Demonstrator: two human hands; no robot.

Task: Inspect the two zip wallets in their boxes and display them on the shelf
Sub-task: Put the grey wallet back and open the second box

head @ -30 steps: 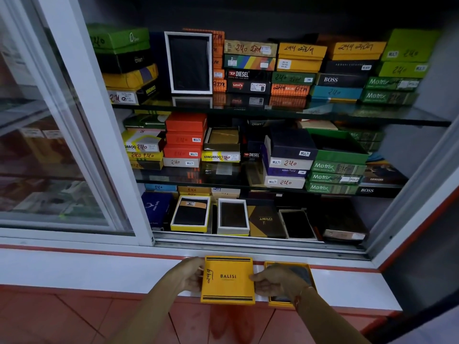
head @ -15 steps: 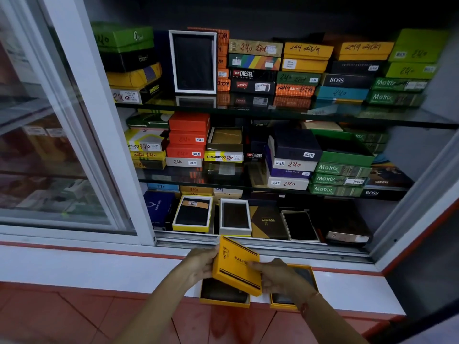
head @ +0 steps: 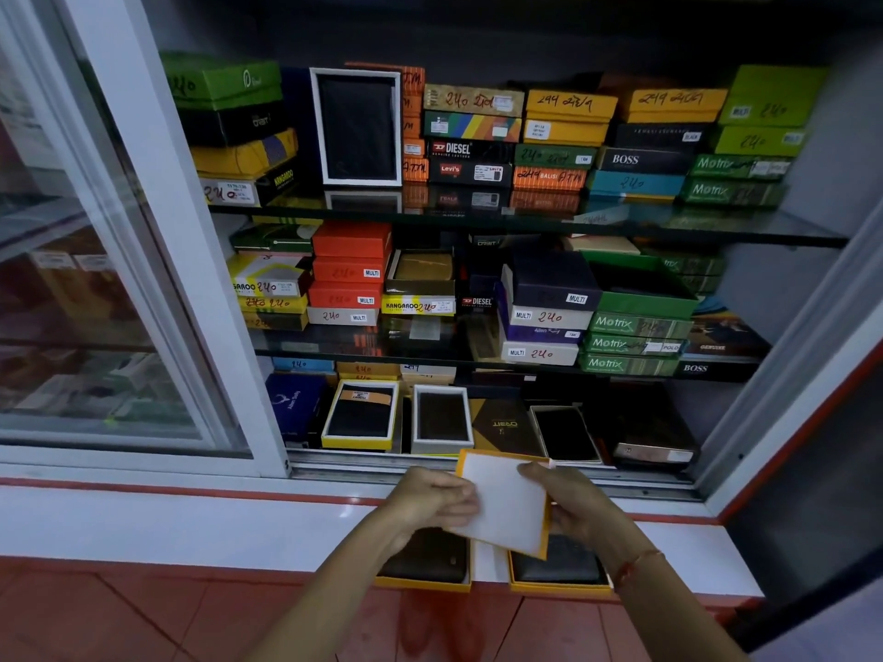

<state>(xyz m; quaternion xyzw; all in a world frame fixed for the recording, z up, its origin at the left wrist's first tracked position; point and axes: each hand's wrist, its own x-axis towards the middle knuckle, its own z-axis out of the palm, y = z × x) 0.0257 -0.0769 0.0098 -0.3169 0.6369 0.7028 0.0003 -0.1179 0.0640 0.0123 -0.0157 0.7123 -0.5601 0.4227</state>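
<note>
Two open yellow box bases sit side by side on the white ledge [head: 239, 527]. The left box [head: 425, 585] holds a dark brown zip wallet [head: 430, 559]. The right box [head: 559, 587] holds a dark grey zip wallet [head: 556, 566]. Above them I hold a yellow box lid [head: 506, 504] turned over, its white inside facing me. My left hand [head: 432, 501] grips the lid's left edge. My right hand [head: 568, 499] grips its right edge and partly hides the right box.
The cabinet behind the ledge has an open sliding glass door [head: 95, 279] at left. Its glass shelves [head: 478, 217] are packed with stacked wallet boxes. The bottom shelf shows several open boxed wallets [head: 360, 415] just behind the metal door track [head: 478, 470]. A red tiled floor lies below.
The yellow lid was lifted off the left box and flipped from its printed top to its white inside. The brown wallet underneath came into view.
</note>
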